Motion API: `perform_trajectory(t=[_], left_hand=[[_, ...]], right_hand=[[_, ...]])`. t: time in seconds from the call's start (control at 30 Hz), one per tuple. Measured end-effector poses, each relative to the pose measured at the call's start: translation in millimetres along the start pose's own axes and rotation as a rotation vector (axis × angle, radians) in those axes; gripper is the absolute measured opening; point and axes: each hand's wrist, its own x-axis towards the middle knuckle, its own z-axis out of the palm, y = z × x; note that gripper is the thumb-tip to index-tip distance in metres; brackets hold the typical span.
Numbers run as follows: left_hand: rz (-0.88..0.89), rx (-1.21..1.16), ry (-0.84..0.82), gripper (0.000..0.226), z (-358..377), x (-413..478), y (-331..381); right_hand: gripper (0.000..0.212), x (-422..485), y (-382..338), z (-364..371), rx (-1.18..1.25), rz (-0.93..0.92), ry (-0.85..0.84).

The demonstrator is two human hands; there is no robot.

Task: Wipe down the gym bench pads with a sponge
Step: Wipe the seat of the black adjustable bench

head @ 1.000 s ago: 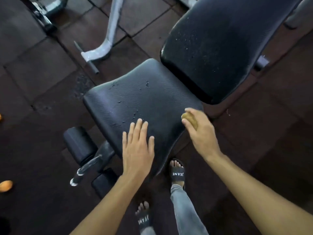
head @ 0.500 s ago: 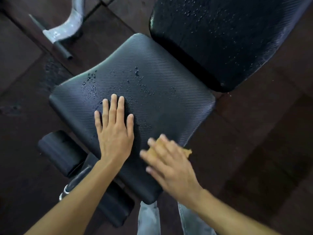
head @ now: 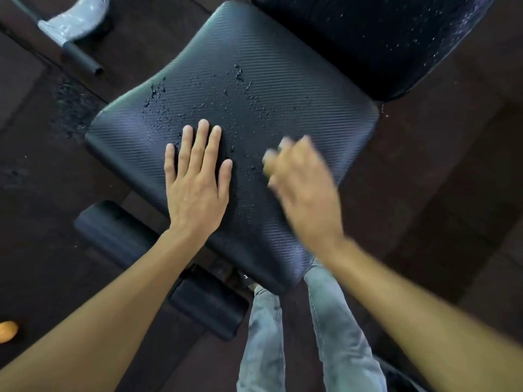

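The black ribbed seat pad (head: 254, 66) of the gym bench fills the middle of the view, speckled with water drops. My left hand (head: 198, 179) lies flat on it, fingers spread, near the pad's front left. My right hand (head: 305, 182), blurred by motion, is closed around a yellowish sponge (head: 268, 165) that just shows at the fingertips, pressed on the pad's right half. The black back pad (head: 382, 38), also dotted with drops, rises at the top right.
Two black foam leg rollers (head: 113, 233) (head: 206, 304) sit below the seat's front. My legs in grey jeans (head: 263, 335) stand by the seat's near corner. A grey metal frame foot (head: 73, 26) lies at top left, an orange object (head: 7, 331) at the left edge. Dark rubber floor tiles surround the bench.
My right hand with the sponge has swept from the seat's right edge to its near edge, then up toward the middle. The view has moved closer over the seat; my left hand stays flat.
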Motion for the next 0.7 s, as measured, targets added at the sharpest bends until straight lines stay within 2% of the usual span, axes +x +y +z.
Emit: perform_trajectory(t=[0.1, 0.17, 0.23, 0.3, 0.37, 0.43, 0.53, 0.57, 0.6, 0.7], left_hand=[[0.000, -0.016, 0.000, 0.054, 1.0, -0.2, -1.5], [0.004, -0.008, 0.012, 0.054, 1.3, -0.8, -2.3], [0.009, -0.001, 0.016, 0.054, 1.8, -0.6, -1.9], [0.006, -0.007, 0.021, 0.054, 2.5, 0.0, -1.8], [0.002, -0.014, 0.039, 0.054, 3.2, -0.9, -2.1], [-0.009, -0.034, 0.054, 0.054, 3.8, -1.1, -2.2], [-0.028, -0.037, 0.069, 0.053, 4.5, -0.8, -2.5], [-0.027, -0.035, 0.075, 0.052, 4.7, -0.9, -2.3], [-0.023, -0.035, 0.080, 0.051, 4.7, -1.1, -2.2], [-0.012, -0.044, 0.091, 0.050, 4.0, -1.1, -3.1]], right_hand=[[0.031, -96.6, -41.1, -10.5, 0.056, -0.286, -0.249], [0.035, -110.4, -29.6, -20.0, 0.057, -0.492, -0.389], [0.034, -78.1, -3.6, -21.3, 0.025, -0.615, -0.357], [0.032, -20.1, 27.3, -15.5, -0.051, -0.523, -0.240], [0.038, 41.0, 53.3, -13.4, -0.088, -0.262, -0.137], [0.042, 92.6, 69.4, -14.0, -0.019, 0.041, -0.065], [0.044, 131.5, 62.0, -5.1, 0.020, 0.411, 0.091], [0.044, 128.3, 46.5, -0.2, 0.021, 0.428, 0.106], [0.043, 115.1, 27.8, 5.0, 0.021, 0.356, 0.097], [0.038, 35.3, -26.6, 3.7, 0.029, -0.063, -0.140]])
